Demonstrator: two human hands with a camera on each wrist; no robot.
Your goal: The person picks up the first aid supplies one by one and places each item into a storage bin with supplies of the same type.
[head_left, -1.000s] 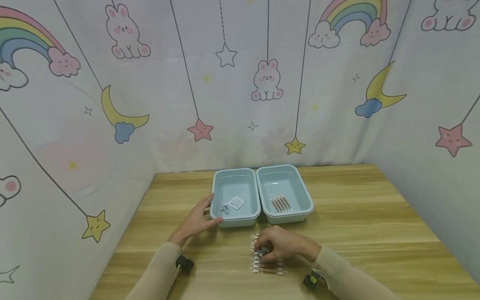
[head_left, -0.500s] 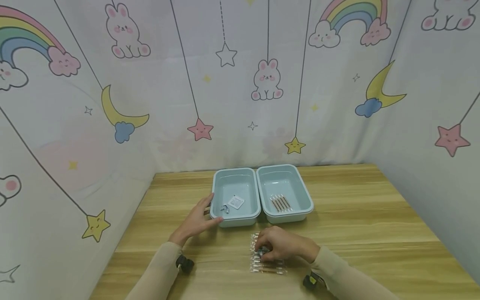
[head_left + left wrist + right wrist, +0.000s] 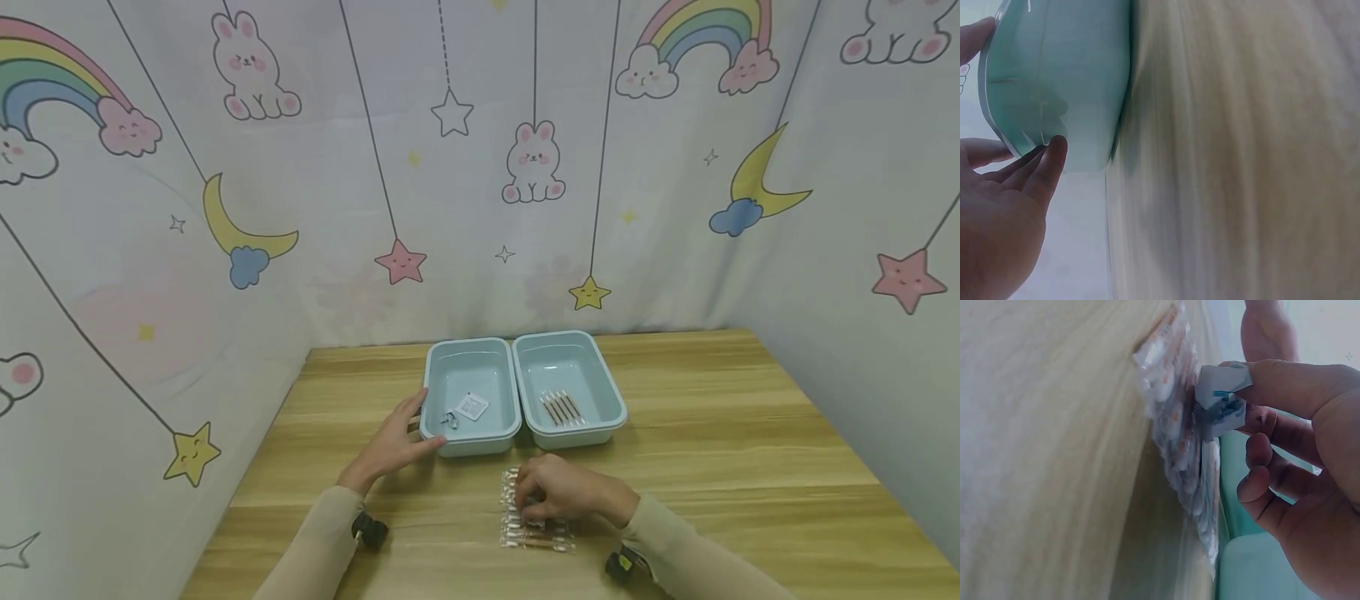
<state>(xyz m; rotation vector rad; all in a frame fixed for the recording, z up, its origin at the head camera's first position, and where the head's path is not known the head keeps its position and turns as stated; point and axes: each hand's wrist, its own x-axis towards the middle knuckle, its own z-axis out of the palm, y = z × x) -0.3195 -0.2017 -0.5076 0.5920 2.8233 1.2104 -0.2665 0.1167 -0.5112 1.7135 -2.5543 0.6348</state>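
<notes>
My left hand (image 3: 390, 446) spreads around the near left corner of the left light-blue plastic basin (image 3: 480, 437). Its fairly straight fingers (image 3: 1044, 172) touch the wall under the rim. A small folded white-and-blue packet (image 3: 1222, 400) is pinched between thumb and fingertips of my right hand (image 3: 566, 487). Right below it lies a strip of cotton swabs (image 3: 536, 542) in clear wrapping, flat on the table and partly covered by that hand. The packet's lower edge meets the strip's upper surface in the right wrist view.
Inside the left basin are a white square packet (image 3: 472, 406) and a small crumpled blue-and-white piece (image 3: 450, 419). The right basin (image 3: 577, 438) stands beside it with several wrapped cotton swabs (image 3: 562, 408). A patterned curtain (image 3: 480, 308) hangs behind the wooden table (image 3: 712, 433).
Less of the packet in my right fingertips shows in the head view now, as the fingers have shifted slightly. My left hand and the basins stay in place.
</notes>
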